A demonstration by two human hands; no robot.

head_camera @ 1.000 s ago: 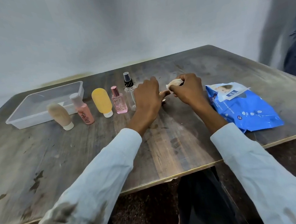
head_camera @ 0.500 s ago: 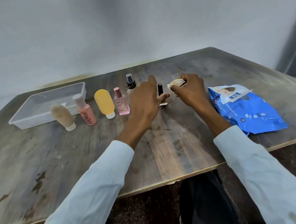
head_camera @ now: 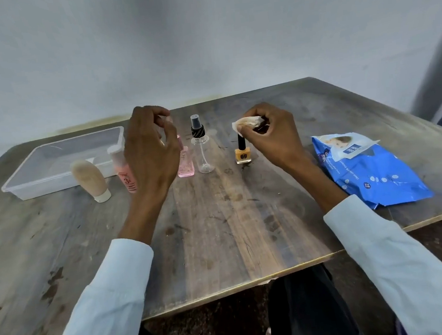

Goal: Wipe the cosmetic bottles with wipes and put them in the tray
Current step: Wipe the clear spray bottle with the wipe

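The right hand (head_camera: 270, 133) pinches a crumpled wipe (head_camera: 248, 123) just above the black cap of the orange nail polish bottle (head_camera: 242, 153), which stands upright on the table (head_camera: 221, 235). The left hand (head_camera: 151, 152) hovers with loosely curled, empty fingers in front of the pink bottle (head_camera: 186, 165). With nothing steadying the narrow polish bottle, a sideways wipe could topple it into the clear spray bottle (head_camera: 202, 150); the tray (head_camera: 60, 161) holds 0 bottles.

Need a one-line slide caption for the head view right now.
Right hand holds a wipe over the orange nail polish bottle; left hand hovers empty; tray empty.
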